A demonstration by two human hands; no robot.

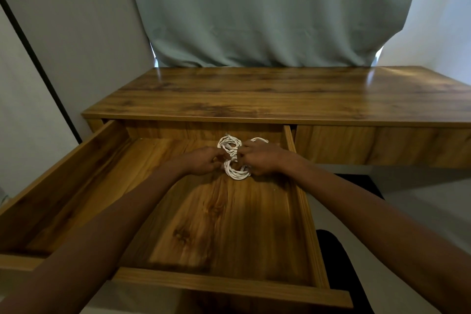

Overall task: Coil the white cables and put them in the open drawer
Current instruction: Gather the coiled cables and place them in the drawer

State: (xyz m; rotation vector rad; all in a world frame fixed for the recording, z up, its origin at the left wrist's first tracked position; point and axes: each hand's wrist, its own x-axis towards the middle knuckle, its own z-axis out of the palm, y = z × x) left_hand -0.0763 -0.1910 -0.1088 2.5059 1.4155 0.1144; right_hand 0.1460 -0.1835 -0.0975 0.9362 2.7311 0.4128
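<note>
A bundle of coiled white cables [235, 172] sits over the back part of the open wooden drawer [219, 285], its loops spreading toward the desk front. My left hand [204, 159] reaches in from the left, and its curled fingers pinch the wrapped middle of the bundle. From the right comes my right hand [258, 157], whose fingers grip the same bundle, covering part of the loops. A second white loop [260, 139] shows just behind my right hand. Whether the cables rest on the drawer floor or hang just above it is unclear.
The wooden desk top [280, 94] runs behind the drawer, with a shut drawer front [369, 145] to the right. A grey-green curtain [267, 13] hangs behind the desk. The drawer's side walls [63, 176] flank both forearms.
</note>
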